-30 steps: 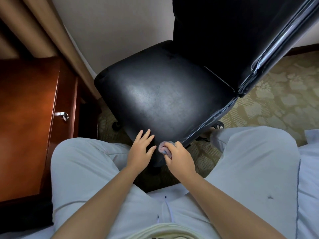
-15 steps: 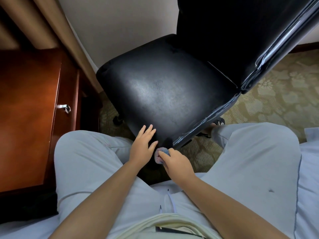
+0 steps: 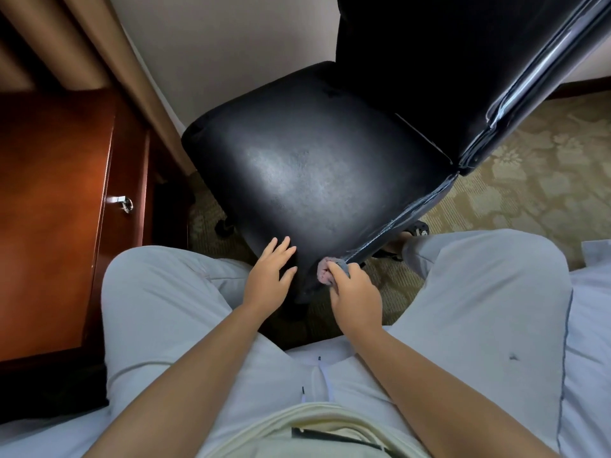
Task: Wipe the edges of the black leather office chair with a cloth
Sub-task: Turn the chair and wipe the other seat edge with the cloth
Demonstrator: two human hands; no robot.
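The black leather office chair (image 3: 317, 173) stands right in front of me, its seat turned toward my knees and its tall back rising at the upper right. My left hand (image 3: 269, 279) rests flat with straight fingers on the seat's near edge. My right hand (image 3: 355, 294) grips a small bunched cloth (image 3: 327, 271), pinkish and grey, and presses it against the seat's near corner where the right side seam begins. Most of the cloth is hidden inside my fist.
A reddish wooden cabinet (image 3: 53, 209) with a metal handle (image 3: 124, 202) stands at my left. Patterned carpet (image 3: 529, 193) lies under and right of the chair. A chair caster (image 3: 418, 229) shows beside my right knee. White bedding (image 3: 591, 325) is under me.
My right hand with the cloth slid left along the seat's near edge, then came back right to the corner seam. My left hand stayed on the seat edge. The camera view shifted slightly.
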